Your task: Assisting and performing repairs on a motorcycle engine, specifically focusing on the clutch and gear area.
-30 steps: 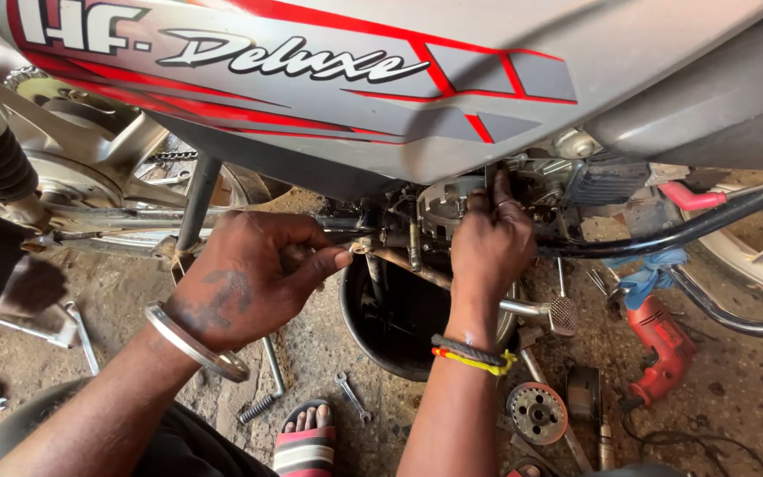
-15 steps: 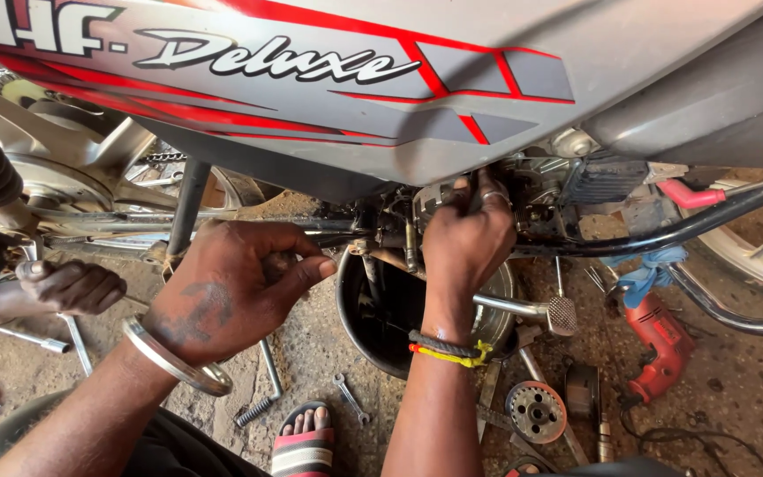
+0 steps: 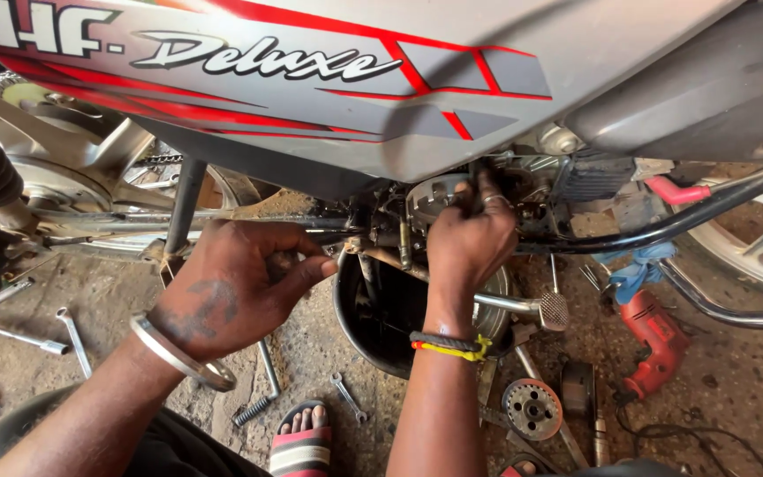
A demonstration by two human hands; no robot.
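Note:
A silver motorcycle with red stripes [image 3: 381,97] fills the top of the head view. My left hand [image 3: 240,283], with a metal bangle on the wrist, is closed around a small part or tool at the frame below the body panel. My right hand [image 3: 470,243], with a yellow and black wristband, reaches up into the engine area and grips a round metal engine part [image 3: 434,196]. What the fingers pinch there is hidden.
A black basin [image 3: 373,327] sits on the ground under the engine. Wrenches [image 3: 72,340], a spring [image 3: 253,408], a clutch disc [image 3: 532,408] and a red power drill [image 3: 655,340] lie on the dirt floor. My sandalled foot [image 3: 302,442] is at the bottom.
Both hands have moved up and closer to the engine. The right hand has reached higher into the engine, and the other person's hand at the left has left view.

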